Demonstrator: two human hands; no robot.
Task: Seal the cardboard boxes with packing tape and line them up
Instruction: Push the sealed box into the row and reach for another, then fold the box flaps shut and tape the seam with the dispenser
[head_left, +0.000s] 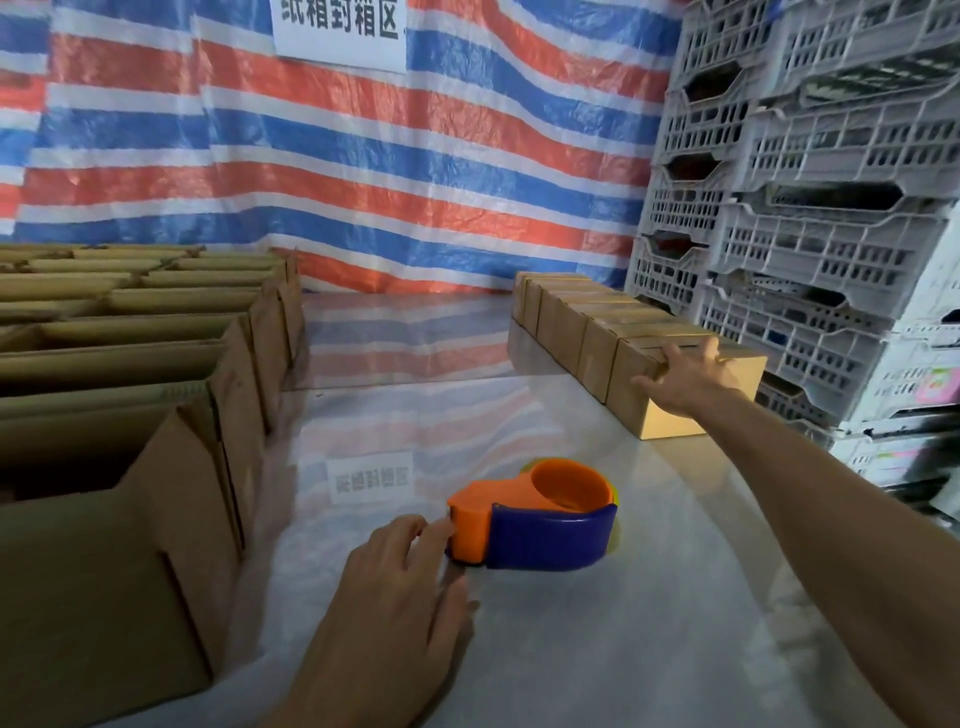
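Dispenser (535, 525), orange w/ blue guard, lies on its side on the table (623, 649), near centre, well apart from the sealed row. L hand (400, 577) is at its orange end: index tip touches the end face, thumb lies low beside the base, and the other fingers are loosely bent. Can't tell whether that is a pinch or just contact; the dispenser body lies wholly beyond the fingertips, not in the palm.

R hand (685, 374) reaches far right and rests on the nearest box (660, 415), with fingers spread flat over its top edge, thumb out to the side, and no grasp round it. That box touches the next in the row (566, 312), which runs back toward the tarp (363, 182), beside stacked crates (805, 234). Open boxes (130, 545) crowd the left side.
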